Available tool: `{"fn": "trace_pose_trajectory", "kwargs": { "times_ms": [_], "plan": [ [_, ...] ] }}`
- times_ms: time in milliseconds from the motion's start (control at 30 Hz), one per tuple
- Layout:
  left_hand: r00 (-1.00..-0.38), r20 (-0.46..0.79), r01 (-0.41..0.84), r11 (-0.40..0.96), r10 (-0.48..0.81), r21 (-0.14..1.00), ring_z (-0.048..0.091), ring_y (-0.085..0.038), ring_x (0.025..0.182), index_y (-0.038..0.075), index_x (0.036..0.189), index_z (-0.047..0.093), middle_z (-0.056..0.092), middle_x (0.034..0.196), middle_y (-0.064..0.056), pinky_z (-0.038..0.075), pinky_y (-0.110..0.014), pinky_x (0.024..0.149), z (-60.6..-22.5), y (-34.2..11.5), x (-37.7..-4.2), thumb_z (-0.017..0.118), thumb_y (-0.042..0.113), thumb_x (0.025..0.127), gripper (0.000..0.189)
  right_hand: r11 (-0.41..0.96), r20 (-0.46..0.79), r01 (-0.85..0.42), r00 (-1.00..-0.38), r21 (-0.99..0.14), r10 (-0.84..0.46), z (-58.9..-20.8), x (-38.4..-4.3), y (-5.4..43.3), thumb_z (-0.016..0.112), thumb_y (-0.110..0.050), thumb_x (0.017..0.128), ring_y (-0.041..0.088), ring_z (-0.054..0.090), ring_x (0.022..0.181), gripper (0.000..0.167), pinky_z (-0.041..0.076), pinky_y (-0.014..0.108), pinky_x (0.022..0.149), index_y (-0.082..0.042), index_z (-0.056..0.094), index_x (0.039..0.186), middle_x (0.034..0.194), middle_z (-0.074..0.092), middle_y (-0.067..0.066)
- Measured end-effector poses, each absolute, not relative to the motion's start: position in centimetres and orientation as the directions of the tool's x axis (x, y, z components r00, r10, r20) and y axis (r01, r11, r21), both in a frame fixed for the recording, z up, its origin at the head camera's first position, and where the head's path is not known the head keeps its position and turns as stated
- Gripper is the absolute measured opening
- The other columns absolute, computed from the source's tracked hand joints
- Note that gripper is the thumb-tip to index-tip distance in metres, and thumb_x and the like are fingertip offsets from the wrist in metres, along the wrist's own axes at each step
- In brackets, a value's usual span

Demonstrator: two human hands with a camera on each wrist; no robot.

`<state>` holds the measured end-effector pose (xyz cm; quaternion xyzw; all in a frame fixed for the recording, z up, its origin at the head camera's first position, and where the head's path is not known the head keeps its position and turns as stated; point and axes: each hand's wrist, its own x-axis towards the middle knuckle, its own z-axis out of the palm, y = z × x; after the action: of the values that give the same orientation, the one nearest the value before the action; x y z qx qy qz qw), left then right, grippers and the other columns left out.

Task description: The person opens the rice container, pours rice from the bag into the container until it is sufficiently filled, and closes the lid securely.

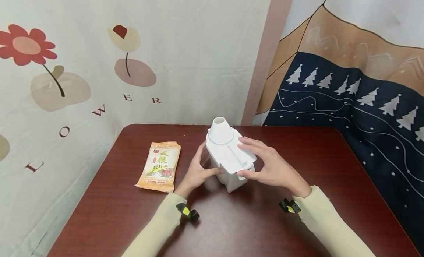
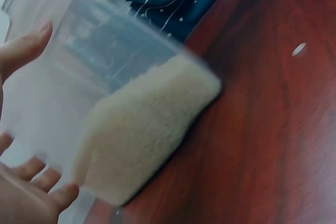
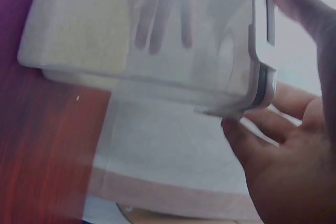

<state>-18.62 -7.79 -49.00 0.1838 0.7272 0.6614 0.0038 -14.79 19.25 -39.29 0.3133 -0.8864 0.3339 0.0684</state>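
Note:
A translucent storage container (image 1: pixel 229 182) stands on the table in the head view, its white lid (image 1: pixel 233 154) on top and a white cone-shaped spout (image 1: pixel 221 131) rising from the lid's far end. Whitish rice grains (image 2: pixel 147 129) fill its lower part in the left wrist view. My left hand (image 1: pixel 195 173) grips the container's left side, thumb toward the near side and fingers behind. On the right, my right hand (image 1: pixel 269 165) holds the lid by its edge, with the thumb at the near corner and fingertips on the far side.
An orange-and-white packet (image 1: pixel 161 166) with printed characters lies flat to the left of the container. One small pale speck (image 2: pixel 299 49) lies on the dark red wooden table (image 1: pixel 298 150). A printed curtain (image 1: pixel 198 58) hangs behind the table's far edge.

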Motion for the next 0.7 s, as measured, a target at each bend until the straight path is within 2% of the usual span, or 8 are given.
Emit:
{"fn": "trace_pose_trajectory", "kwargs": {
  "times_ms": [200,500,700],
  "plan": [
    [-0.878,0.25,0.276,0.007,0.408,0.961,0.036,-0.031,0.152,0.017,0.161,0.027,0.04,0.163,-0.011,0.03,-0.053,0.125,-48.9,-8.9,-20.5,0.084,-0.004,0.076,0.105,0.634,0.388,-0.58,-0.814,-0.512,-0.432,-39.6,-13.3,17.7,0.09,-0.04,0.078,0.025,0.045,0.144,0.076,0.051,0.049,0.108,-0.012,0.061,0.142,0.158,0.049,0.005],
    [-0.821,0.17,0.214,0.018,0.545,0.977,0.026,-0.025,0.157,0.022,0.162,0.025,0.031,0.168,-0.002,0.023,-0.053,0.127,-48.7,-10.1,-22.5,0.091,0.017,0.077,0.108,0.704,0.49,-0.574,-0.795,-0.418,-0.358,-40.2,-11.9,15.9,0.089,-0.045,0.077,0.025,0.048,0.14,0.075,0.055,0.044,0.102,-0.007,0.063,0.137,0.152,0.053,0.01],
    [-0.805,0.165,0.206,0.007,0.57,0.979,0.028,-0.027,0.157,0.021,0.162,0.024,0.031,0.168,-0.003,0.024,-0.053,0.127,-48.9,-10.1,-23.1,0.091,0.014,0.076,0.109,0.698,0.478,-0.585,-0.791,-0.412,-0.381,-39.9,-12.1,16.3,0.089,-0.045,0.077,0.025,0.047,0.136,0.072,0.056,0.043,0.1,-0.009,0.065,0.135,0.149,0.053,0.01]
  ]
}}
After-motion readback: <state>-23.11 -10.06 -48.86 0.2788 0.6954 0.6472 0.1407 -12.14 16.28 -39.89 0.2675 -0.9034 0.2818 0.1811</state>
